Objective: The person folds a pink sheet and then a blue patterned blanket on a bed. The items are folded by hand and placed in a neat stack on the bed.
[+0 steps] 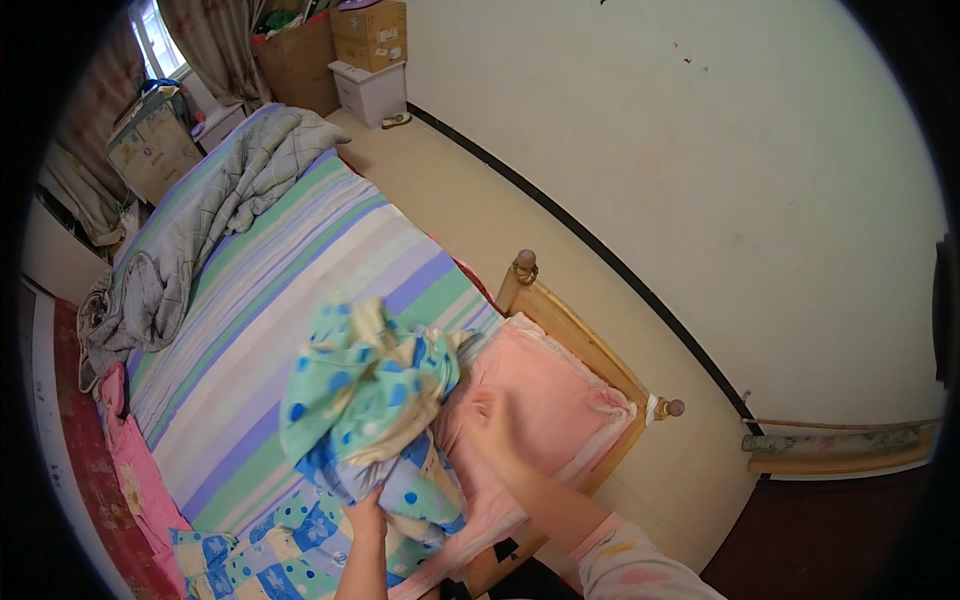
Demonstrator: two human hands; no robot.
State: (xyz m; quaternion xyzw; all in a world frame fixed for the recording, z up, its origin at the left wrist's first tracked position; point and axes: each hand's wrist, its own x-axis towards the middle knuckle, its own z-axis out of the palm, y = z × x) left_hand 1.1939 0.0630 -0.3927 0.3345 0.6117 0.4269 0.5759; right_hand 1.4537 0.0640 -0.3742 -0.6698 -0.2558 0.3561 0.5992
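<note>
My left hand (pixel 366 516) grips the lower edge of a bunched cloth (pixel 367 397) with blue and cream dots on green and blue patches. The bundle hangs over the bed, its upper part slightly blurred. My right hand (pixel 487 420) is curled and blurred by motion just right of the cloth, above a pink pillow (pixel 555 375). Whether its fingers hold anything is unclear. More cloth of a similar pattern (pixel 277 544) spreads across the near end of the bed, left of my left wrist. Beneath it all lies a striped bed sheet (pixel 300 300) in green, purple and white.
A crumpled grey checked blanket (pixel 225 202) lies across the far part of the bed. The wooden bed frame (pixel 570 330) with knobbed posts borders the pillow. Pink fabric (pixel 139 480) drapes along the left side. Cardboard boxes (pixel 367 34) stand by the wall, with a sandal (pixel 396 120) nearby.
</note>
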